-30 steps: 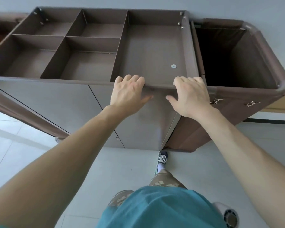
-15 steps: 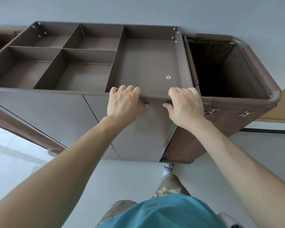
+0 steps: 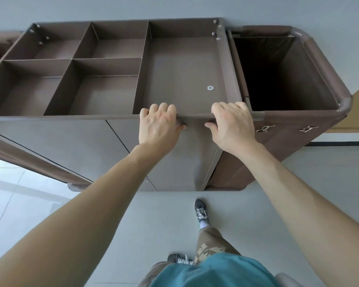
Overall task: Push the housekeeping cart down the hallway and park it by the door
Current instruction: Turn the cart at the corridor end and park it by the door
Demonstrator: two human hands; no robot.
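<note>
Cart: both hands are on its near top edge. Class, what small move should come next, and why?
Probably a steady forward push. The left hand and right hand both grip the near rim of the cart, fingers hooked over the edge, and one shoe is stepping forward. No door is plainly visible, so parking seems premature.

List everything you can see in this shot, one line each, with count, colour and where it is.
housekeeping cart: one, brown, across the upper frame
tray compartments: five, brown, cart top, all bare
washer: one, silver, floor of the large compartment
linen bag: one, dark brown, cart's right end
clips: two, metal, bag front
floor: grey, below
left hand: grips the tray's near rim
right hand: grips the same rim
shoes: two, dark, on the floor
</note>
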